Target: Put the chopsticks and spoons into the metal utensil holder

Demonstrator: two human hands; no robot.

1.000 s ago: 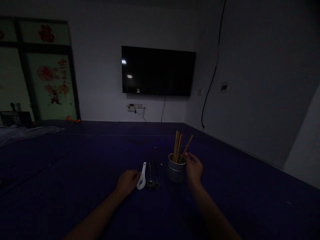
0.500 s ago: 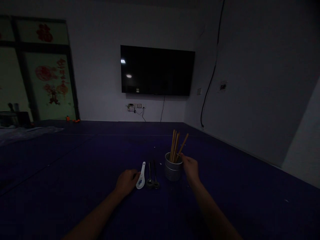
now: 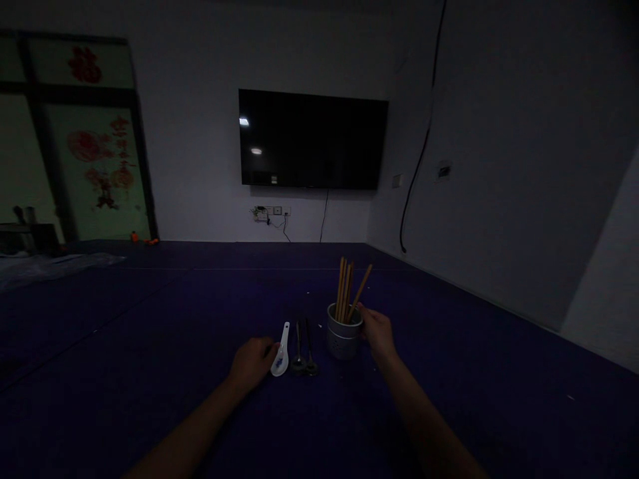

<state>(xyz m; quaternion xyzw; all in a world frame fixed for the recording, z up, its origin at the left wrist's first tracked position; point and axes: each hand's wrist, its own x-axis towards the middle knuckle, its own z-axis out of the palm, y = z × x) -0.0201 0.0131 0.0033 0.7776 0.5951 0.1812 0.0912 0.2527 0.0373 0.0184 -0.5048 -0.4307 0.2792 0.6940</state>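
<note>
My right hand [image 3: 377, 331] grips the right side of a grey metal chopstick holder [image 3: 343, 344], its fingers at the rim. Several wooden chopsticks [image 3: 344, 293] stand in the holder, one leaning off to the right. Palm down on the dark blue surface, my left hand [image 3: 253, 362] lies beside a white soup spoon [image 3: 280, 359] with a blue pattern. Its fingertips reach the spoon's left edge but are not wrapped around it. Between this spoon and the holder lie two metal spoons, a left one [image 3: 298, 363] and a right one [image 3: 311, 367], bowls toward me.
The wide dark blue surface [image 3: 200, 319] runs back to the wall. Clear plastic sheeting [image 3: 60, 266] lies at the far left, with small orange objects [image 3: 151, 241] near the door. A television [image 3: 314, 141] hangs ahead. A black cable [image 3: 417, 173] runs down the right wall.
The chopsticks and holder have shifted very slightly left, with my right hand still on the holder. My left hand and the spoons look unchanged apart from a small camera shift.
</note>
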